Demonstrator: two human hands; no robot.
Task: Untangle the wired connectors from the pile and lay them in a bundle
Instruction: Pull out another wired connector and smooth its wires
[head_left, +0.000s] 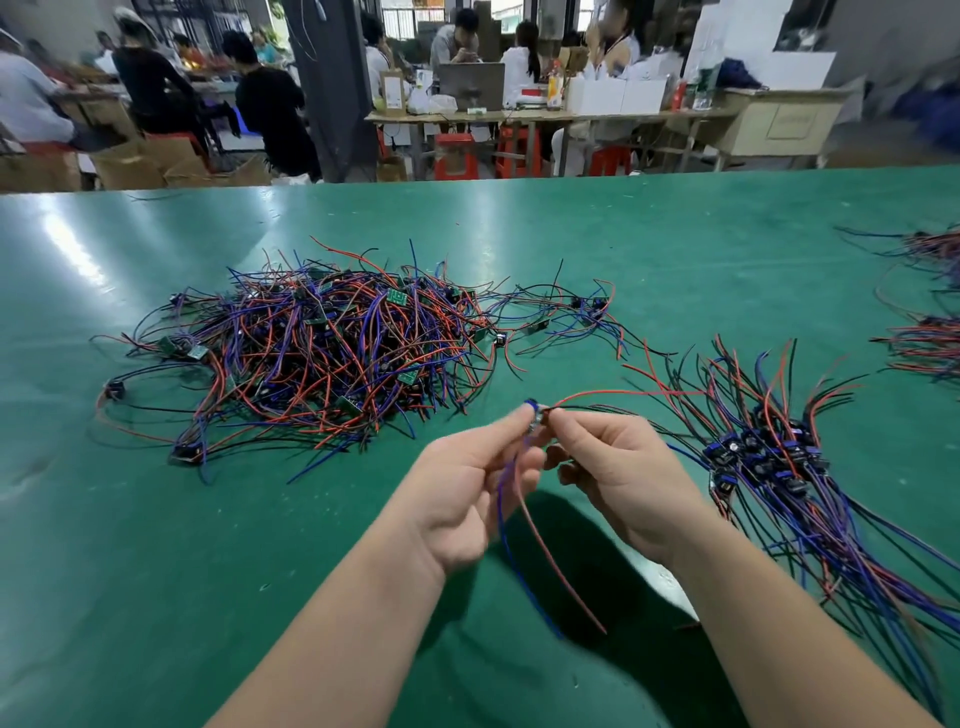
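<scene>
Above the bench (519, 234), by its near edge, the left grip (467, 488) and right grip (618, 478) together pinch one wired connector (535, 415). Its red lead trails toward the bundle (769, 457) by the right edge and might snag it, pulling it askew.

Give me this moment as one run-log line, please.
left hand: pinches wired connector | right hand: pinches it too | pile: tangled, left | bundle: right

A green table (571, 234) bears a tangled pile (322, 353) of wired connectors; a bundle (769, 457) to its right; seemingly further bundles (930, 343) beyond.
</scene>
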